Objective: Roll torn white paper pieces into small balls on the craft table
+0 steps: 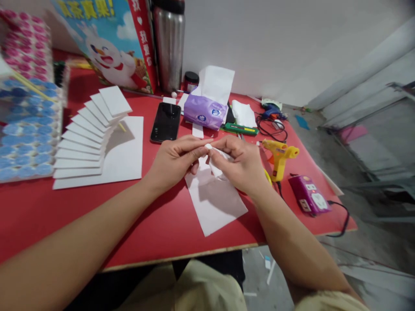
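Observation:
A crumpled white tissue (216, 166) is between my two hands, above a white sheet (218, 205) on the red table (155, 224). My left hand (178, 162) pinches the tissue's rolled tip with thumb and fingers. Closed round the rest of the tissue is my right hand (238, 160), its thumb and index finger near the same tip. Both hands' fingertips meet there. Whether anything is wrapped inside the tissue is hidden.
Fanned white boards (84, 134) stand at left by blue flower-like pieces (29, 129). A phone (166, 122), purple tissue pack (205, 111), green cutter (240, 129) and steel bottle (170, 47) lie beyond my hands. Right: yellow glue gun (279, 157), purple power box (309, 195) with cord.

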`<state>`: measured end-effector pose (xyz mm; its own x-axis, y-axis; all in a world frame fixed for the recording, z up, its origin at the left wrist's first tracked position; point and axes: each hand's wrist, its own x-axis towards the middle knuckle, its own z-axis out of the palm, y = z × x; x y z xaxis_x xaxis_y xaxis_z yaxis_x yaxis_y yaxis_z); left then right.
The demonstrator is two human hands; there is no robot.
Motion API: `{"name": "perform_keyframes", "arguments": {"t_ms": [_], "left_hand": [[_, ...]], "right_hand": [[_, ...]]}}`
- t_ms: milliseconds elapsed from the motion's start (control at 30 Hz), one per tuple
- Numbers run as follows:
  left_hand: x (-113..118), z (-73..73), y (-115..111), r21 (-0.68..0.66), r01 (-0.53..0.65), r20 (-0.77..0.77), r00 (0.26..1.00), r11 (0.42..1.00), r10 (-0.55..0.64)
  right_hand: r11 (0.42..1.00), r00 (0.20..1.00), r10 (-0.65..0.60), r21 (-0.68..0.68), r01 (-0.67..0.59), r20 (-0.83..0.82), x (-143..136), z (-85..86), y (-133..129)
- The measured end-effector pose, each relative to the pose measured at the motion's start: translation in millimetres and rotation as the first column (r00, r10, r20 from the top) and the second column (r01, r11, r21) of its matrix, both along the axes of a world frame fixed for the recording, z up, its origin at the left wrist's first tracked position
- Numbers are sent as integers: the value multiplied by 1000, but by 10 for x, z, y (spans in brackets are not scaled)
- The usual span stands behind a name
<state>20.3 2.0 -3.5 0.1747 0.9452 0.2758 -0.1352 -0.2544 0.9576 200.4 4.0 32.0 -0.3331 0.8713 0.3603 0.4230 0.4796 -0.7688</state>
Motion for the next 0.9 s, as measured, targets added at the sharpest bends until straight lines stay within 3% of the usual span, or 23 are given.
{"name": "perform_keyframes", "arguments": {"t_ms": [167, 267, 333, 400, 500, 567, 633, 767, 833, 900], "left_hand": [[36, -3, -37, 200, -130, -70, 987, 971, 146], [41, 9, -48, 323, -206, -162, 949, 924, 269], [28, 28, -44, 383, -228, -205, 924, 895, 323], [11, 49, -35, 402, -207, -226, 922, 892, 315], [-8, 73, -25, 366, -124, -230, 948, 922, 219], [-14, 79, -24, 342, -65, -223, 963, 937, 149], [-18, 82, -27, 334, -38, -221, 968, 942, 118], [-21, 84, -39, 286, -60, -224, 966, 956, 128], [-21, 81, -40, 247, -78, -224, 965, 966, 135], [-20, 74, -37, 210, -110, -217, 964, 971, 156]], "right_hand": [[1000, 1000, -14, -20, 13, -22, -53, -16, -38], [953, 977, -13, -299, -53, -213, -56, 15, -10], [814, 924, -34, -547, -195, -380, -18, 48, 56], [589, 852, -57, -707, -393, -521, 33, 70, 142], [258, 758, -78, -747, -612, -648, 71, 56, 235], [142, 716, -112, -724, -675, -689, 57, 26, 246], [101, 675, -155, -691, -716, -722, 30, 2, 228], [79, 642, -211, -667, -741, -737, 20, 10, 205], [96, 666, -196, -690, -718, -720, 40, 29, 208], [156, 701, -165, -720, -676, -694, 63, 47, 203]]}}
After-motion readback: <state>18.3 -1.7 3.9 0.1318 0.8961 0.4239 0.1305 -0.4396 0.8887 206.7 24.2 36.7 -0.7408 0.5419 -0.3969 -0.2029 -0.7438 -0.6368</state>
